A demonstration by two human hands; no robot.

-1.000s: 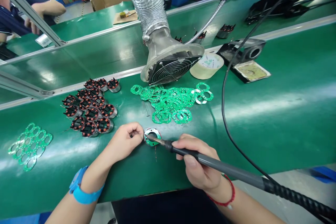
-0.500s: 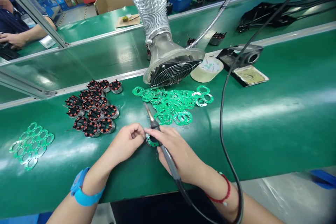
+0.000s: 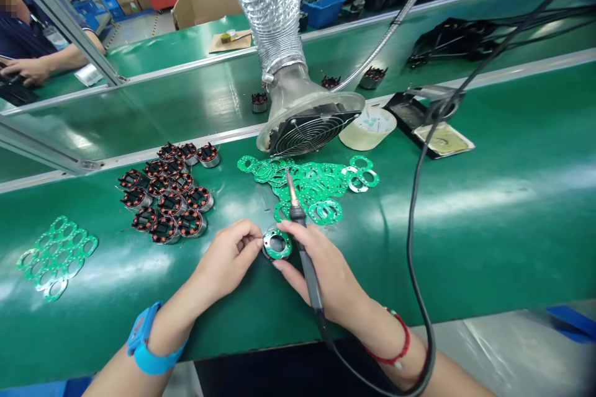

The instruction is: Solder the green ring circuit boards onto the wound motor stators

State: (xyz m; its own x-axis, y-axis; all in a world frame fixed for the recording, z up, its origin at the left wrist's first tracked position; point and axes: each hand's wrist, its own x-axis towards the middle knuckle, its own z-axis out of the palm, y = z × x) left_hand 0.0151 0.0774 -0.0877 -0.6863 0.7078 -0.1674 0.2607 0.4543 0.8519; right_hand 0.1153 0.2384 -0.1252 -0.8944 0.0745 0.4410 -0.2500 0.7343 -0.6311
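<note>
in the head view, a green ring (image 3: 277,254) is sitting between the hands. the left hand (image 3: 231,257) is touching its left edge, fingertips nearly meeting, its hold unclear. the right hand (image 3: 326,270), half open beside the ring, is gripping a soldering iron (image 3: 310,273) pointing toward piled rings (image 3: 311,180).

Brightly lit workshop, with white glare streaking a glossy green bench (image 3: 465,211).
Silver ducting (image 3: 267,12) glints; the foreground is fairly crisp, the background softer, the upper left edge pixelated.
</note>
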